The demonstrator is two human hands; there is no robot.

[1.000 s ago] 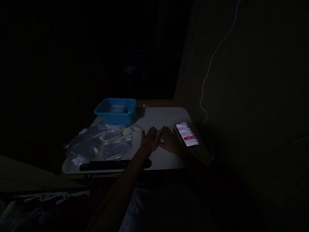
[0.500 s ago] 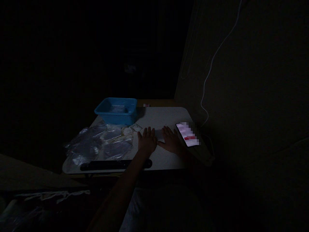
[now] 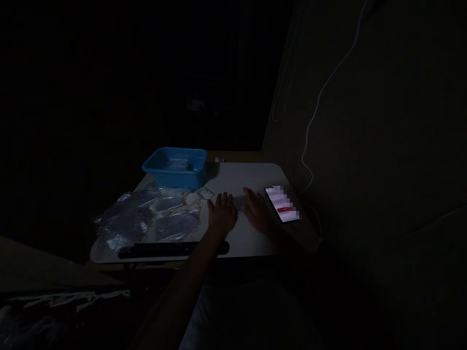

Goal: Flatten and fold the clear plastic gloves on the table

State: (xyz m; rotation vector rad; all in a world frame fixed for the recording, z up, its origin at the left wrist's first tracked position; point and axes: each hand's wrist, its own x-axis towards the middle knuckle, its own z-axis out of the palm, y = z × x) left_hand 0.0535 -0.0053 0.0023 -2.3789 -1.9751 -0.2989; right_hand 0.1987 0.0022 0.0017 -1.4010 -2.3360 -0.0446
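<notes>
The scene is very dark. My left hand (image 3: 222,213) lies flat on the white table (image 3: 251,171), its fingers spread and pointing away from me. Just to its right is a small clear plastic piece (image 3: 240,202), between my two hands. My right hand (image 3: 257,212) is tilted on its edge at the right side of that piece, fingers apart and holding nothing. To the left of my left hand lie several clear plastic bags (image 3: 177,224), spread over the table. A small flat packet (image 3: 205,193) rests near my left fingertips.
A blue basket (image 3: 175,180) with clear plastic inside stands at the back left. A lit phone (image 3: 282,206) lies right of my right hand. A black bar (image 3: 156,250) runs along the front edge. A white cable (image 3: 316,104) hangs at the right wall.
My right hand has turned from lying flat to standing on its edge, with its thumb side lifted. My left hand stays in place. The phone's screen picture has shifted.
</notes>
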